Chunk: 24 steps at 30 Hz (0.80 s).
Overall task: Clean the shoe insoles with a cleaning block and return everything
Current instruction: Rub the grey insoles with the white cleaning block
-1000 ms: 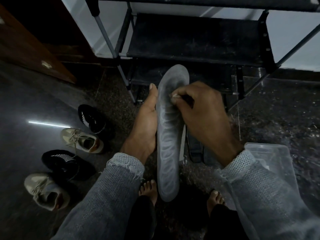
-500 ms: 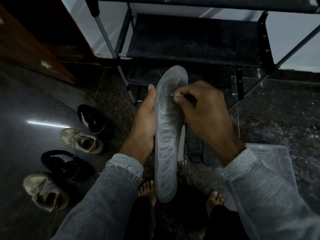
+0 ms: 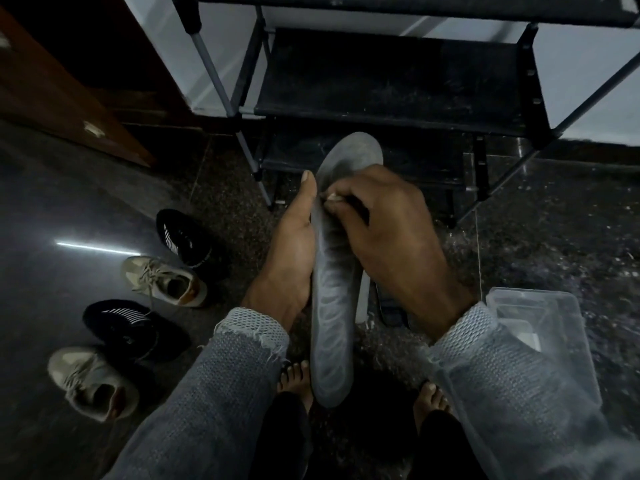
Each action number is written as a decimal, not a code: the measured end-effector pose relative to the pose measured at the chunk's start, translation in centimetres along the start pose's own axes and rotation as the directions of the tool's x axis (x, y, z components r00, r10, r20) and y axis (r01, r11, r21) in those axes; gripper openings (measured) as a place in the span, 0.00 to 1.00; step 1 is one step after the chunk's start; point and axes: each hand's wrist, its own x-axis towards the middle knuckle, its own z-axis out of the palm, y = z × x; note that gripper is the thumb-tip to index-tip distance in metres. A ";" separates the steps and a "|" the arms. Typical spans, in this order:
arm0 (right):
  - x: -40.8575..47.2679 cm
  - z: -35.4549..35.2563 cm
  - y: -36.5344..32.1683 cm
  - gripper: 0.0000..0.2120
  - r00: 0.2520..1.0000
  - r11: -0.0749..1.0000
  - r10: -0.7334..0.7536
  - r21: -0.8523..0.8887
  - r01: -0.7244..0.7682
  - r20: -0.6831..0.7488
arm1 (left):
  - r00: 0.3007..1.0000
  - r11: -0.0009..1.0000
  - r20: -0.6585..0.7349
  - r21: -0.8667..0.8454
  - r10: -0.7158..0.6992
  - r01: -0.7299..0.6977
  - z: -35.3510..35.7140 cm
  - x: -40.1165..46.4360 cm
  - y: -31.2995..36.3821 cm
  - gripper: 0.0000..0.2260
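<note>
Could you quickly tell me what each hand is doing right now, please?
Left hand: holds the insole from behind, thumb along its edge.
Right hand: fingers curled, pinching the small cleaning block against the insole.

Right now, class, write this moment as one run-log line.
left hand: holds insole upright | right hand: rubs cleaning block on insole's upper part | four shoes: floor, left

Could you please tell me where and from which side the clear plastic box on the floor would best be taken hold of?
Probably by the far short rim of the clear plastic box, reaching down from above. It lies open side up on the floor, and that rim is bare, while the right sleeve covers its near part.
</note>
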 end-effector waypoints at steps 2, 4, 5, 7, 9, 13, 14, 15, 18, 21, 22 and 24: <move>0.2 -0.2 0.6 0.05 0.999 1.000 0.001 -0.018 -0.002 -0.032 | 1.000 1.000 0.007 0.000 -0.007 0.007 0.0 0.1 -0.2 0.26; 0.5 -0.9 1.5 0.05 0.994 0.998 0.047 -0.040 -0.051 -0.096 | 1.000 1.000 0.012 0.002 -0.011 0.011 0.2 0.2 -0.5 0.25; 0.6 -1.2 2.1 0.06 0.988 0.996 0.076 -0.045 -0.083 -0.131 | 1.000 1.000 0.016 0.014 -0.013 0.013 0.3 0.2 -0.6 0.25; 0.8 -1.8 2.8 0.05 0.974 0.988 0.142 -0.030 -0.150 -0.177 | 1.000 0.999 0.020 0.044 -0.023 0.022 0.5 0.2 -0.7 0.26; 0.8 -2.1 2.9 0.04 0.971 0.986 0.160 -0.015 -0.165 -0.179 | 1.000 0.998 0.019 0.058 -0.025 0.024 0.5 0.1 -0.7 0.26; 0.7 -1.3 1.3 0.04 0.999 0.999 0.043 0.020 -0.043 0.005 | 1.000 1.000 0.015 0.021 -0.011 0.010 0.3 0.1 -0.5 0.26; 0.7 -1.1 1.0 0.04 0.999 1.000 0.013 0.023 -0.014 0.046 | 1.000 1.000 0.013 0.003 -0.012 0.012 0.2 0.1 -0.4 0.26; 0.7 -1.0 0.9 0.05 0.998 1.000 -0.004 0.024 0.002 0.059 | 1.000 1.000 0.016 -0.012 -0.012 0.013 0.2 0.1 -0.4 0.26; 0.9 -1.3 1.7 0.05 0.999 0.999 0.036 -0.001 -0.036 -0.030 | 1.000 1.000 0.022 -0.010 -0.018 0.019 0.5 0.1 -0.6 0.25; 1.2 -2.3 3.4 0.05 0.980 0.991 0.128 -0.021 -0.133 -0.155 | 1.000 0.998 -0.005 0.065 -0.022 0.023 0.8 0.0 -0.8 0.25; 1.4 -2.6 3.8 0.05 0.972 0.988 0.150 -0.005 -0.153 -0.178 | 1.000 0.997 -0.006 0.080 -0.022 0.023 0.9 0.0 -0.8 0.25; 1.4 -2.9 4.0 0.05 0.970 0.988 0.150 0.000 -0.153 -0.189 | 1.000 0.996 -0.002 0.082 -0.018 0.019 0.9 -0.1 -0.8 0.25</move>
